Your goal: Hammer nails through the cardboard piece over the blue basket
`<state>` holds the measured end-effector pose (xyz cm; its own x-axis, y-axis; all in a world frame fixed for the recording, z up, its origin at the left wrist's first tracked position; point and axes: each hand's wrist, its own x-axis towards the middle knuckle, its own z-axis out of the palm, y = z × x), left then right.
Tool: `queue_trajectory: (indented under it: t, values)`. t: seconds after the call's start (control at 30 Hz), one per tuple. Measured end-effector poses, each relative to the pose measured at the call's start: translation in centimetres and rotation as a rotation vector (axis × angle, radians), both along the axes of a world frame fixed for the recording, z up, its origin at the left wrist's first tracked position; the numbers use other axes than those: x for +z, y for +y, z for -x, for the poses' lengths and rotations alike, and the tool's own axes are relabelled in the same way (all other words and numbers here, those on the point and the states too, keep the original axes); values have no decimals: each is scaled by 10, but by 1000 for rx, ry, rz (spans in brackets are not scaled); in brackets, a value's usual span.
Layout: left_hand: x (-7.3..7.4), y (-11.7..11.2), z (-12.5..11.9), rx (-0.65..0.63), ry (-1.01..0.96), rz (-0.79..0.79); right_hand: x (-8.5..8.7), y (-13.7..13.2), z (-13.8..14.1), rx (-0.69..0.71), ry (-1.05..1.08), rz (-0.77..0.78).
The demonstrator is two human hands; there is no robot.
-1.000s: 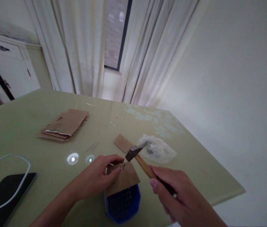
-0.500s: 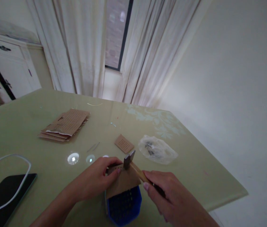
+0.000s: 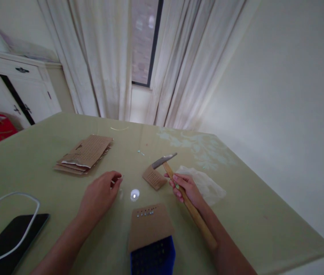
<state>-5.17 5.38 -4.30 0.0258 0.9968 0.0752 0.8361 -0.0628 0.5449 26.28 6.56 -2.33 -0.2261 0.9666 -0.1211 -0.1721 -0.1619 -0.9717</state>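
My left hand (image 3: 102, 193) is at the middle of the table, thumb and fingertips pinched together. A thin nail tip (image 3: 123, 176) pokes out from them; the rest is hidden. My right hand (image 3: 185, 187) grips the wooden handle of a hammer (image 3: 193, 212), its metal head pointing up and away over a small cardboard piece (image 3: 153, 178). Nearest me, a brown cardboard sheet (image 3: 152, 225) lies over part of a blue plastic basket (image 3: 166, 254). Along its far edge run rows of small holes and several shiny nail heads. Neither hand touches the sheet.
A clear plastic bag (image 3: 208, 185) lies just beyond my right hand. A stack of brown cardboard (image 3: 89, 152) sits at the far left. In the left foreground are a dark tablet (image 3: 13, 236) and a white cable (image 3: 33, 198). Small bits (image 3: 140, 152) lie farther back.
My left hand has let go of the cardboard sheet and moved left and away to where two nails lay. My right hand has lifted the hammer off the sheet, away from me.
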Motion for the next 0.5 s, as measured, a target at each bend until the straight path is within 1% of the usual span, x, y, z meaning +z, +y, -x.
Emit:
queue_trajectory:
  t: [0.07,0.13,0.2,0.37,0.5]
  values:
    - [-7,6,11,74,96,-1,-15,2,-1,-15,29,23]
    - [-12,9,18,84,170,11,-25,0,-4,-24,57,50]
    - [-17,10,20,80,232,22,-31,-1,-8,-31,83,72]
    - [-28,8,19,87,344,24,-37,1,-11,-36,132,99]
    - [-30,3,16,91,369,-10,-34,-2,-8,-26,150,104]
